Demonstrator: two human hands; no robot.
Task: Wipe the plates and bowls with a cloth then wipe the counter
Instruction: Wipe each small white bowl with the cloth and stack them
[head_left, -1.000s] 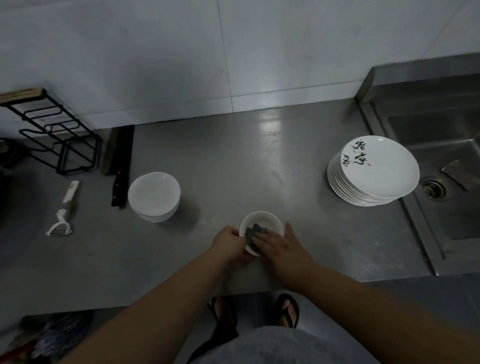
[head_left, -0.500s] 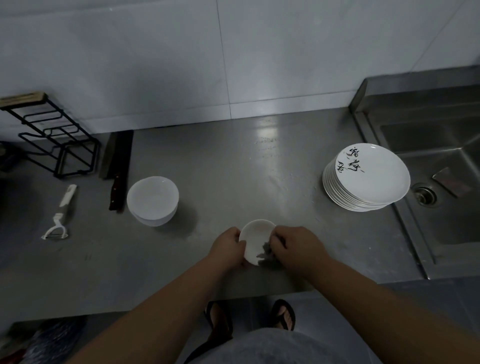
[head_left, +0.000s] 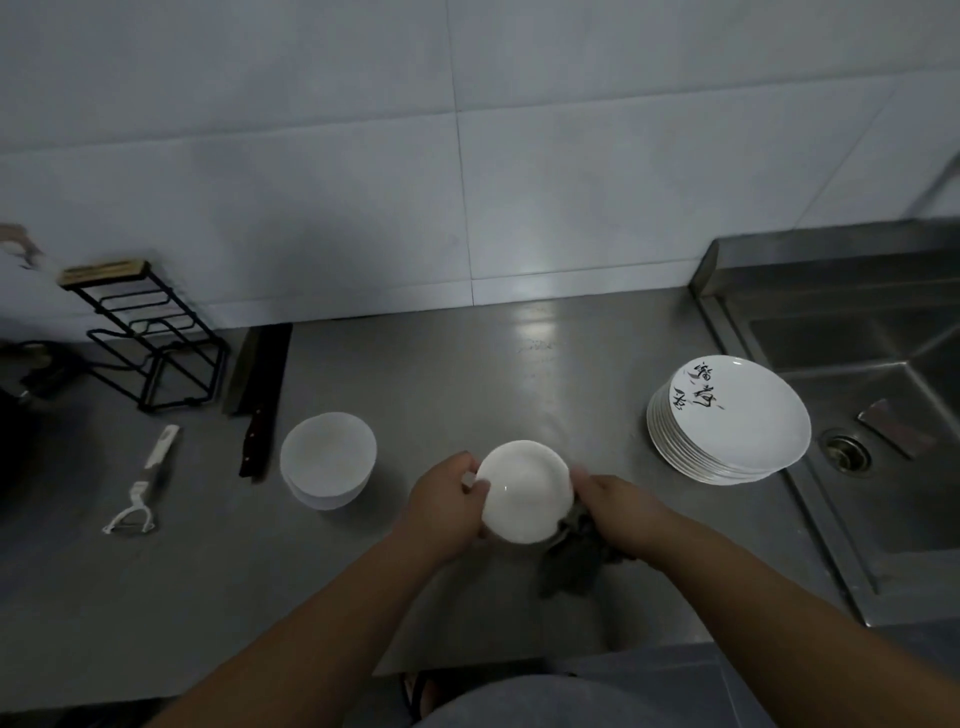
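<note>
Head view: at lower centre the left hand (head_left: 447, 501) grips a white bowl (head_left: 524, 491) by its rim; the right hand (head_left: 618, 514) clutches a dark cloth (head_left: 571, 556) against the bowl's right side. Stacked plates (head_left: 737, 415) sit at the right of the table (head_left: 467, 374).

Bare left forearm (head_left: 311, 629), bare right forearm (head_left: 769, 608), grey garment (head_left: 561, 701) at the waist, dark sandal (head_left: 415, 693) on a foot

Centre, over the bench (head_left: 467, 374) front: bowl (head_left: 524, 493) betw. left hand (head_left: 441, 504) & right hand (head_left: 623, 514), cloth (head_left: 571, 558) under the right one. Bowl stack (head_left: 327, 460) at left; knife (head_left: 260, 395), peeler (head_left: 143, 483), rack (head_left: 150, 343) further left. Plate stack (head_left: 737, 421) at right, just beside the sink (head_left: 883, 467).
</note>
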